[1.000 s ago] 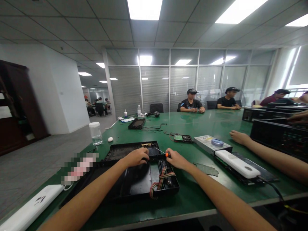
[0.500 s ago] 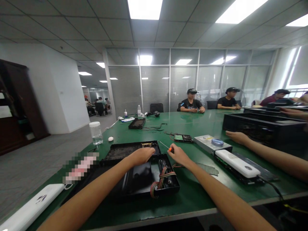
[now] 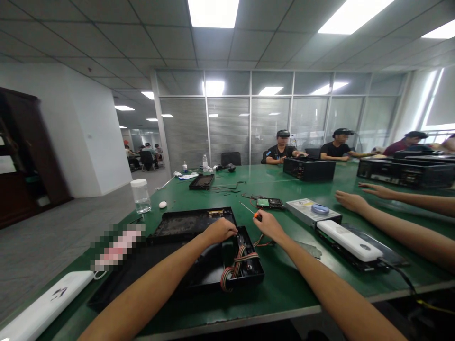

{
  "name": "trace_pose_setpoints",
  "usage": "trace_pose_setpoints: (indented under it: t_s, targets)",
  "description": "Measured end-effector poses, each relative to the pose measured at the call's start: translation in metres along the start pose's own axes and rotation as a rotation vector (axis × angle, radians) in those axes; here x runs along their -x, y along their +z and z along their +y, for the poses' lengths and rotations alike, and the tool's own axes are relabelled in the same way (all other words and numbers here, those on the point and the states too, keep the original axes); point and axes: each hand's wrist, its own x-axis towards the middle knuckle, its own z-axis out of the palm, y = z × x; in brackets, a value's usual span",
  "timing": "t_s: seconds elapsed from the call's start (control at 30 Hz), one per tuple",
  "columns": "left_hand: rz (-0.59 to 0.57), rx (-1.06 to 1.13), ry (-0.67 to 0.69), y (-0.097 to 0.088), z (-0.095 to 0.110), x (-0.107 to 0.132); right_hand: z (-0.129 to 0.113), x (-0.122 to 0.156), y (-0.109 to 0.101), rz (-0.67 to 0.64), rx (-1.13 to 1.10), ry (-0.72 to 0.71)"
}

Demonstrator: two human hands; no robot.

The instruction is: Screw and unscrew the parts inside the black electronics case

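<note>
My right hand grips a screwdriver with a thin metal shaft and orange on its handle. The shaft points up and to the left, above the green table. My left hand is closed, its fingertips at the upper edge of a black casing. Whatever lies between those fingers is hidden. A striped ribbon cable loops around the right end of the casing. Behind my left hand lies an opened black panel with a small brass-coloured part on it.
To the right are a metal drive, a white power bank and a circuit board. A co-worker's hands reach in from the right. Computer cases stand farther back. A clear jar stands at left.
My left hand has moved right and slightly down to the casing edge. My right hand has shifted slightly right with the screwdriver. The case by the co-worker's hands has moved away across the table.
</note>
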Motion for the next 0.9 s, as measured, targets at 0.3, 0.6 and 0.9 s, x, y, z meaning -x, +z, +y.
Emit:
trace_pose_setpoints:
  t_s: [0.3,0.6,0.9]
  targets:
    - [0.004,0.068,0.047,0.009,-0.003,0.006,0.001,-0.004,-0.001,0.021,-0.062,0.034]
    - [0.084,0.147,-0.02,0.017,-0.007,0.008,0.015,-0.011,-0.037,-0.135,-0.442,-0.113]
    - [0.045,0.187,-0.076,0.016,-0.007,0.007,-0.001,-0.007,-0.049,0.158,-0.303,-0.077]
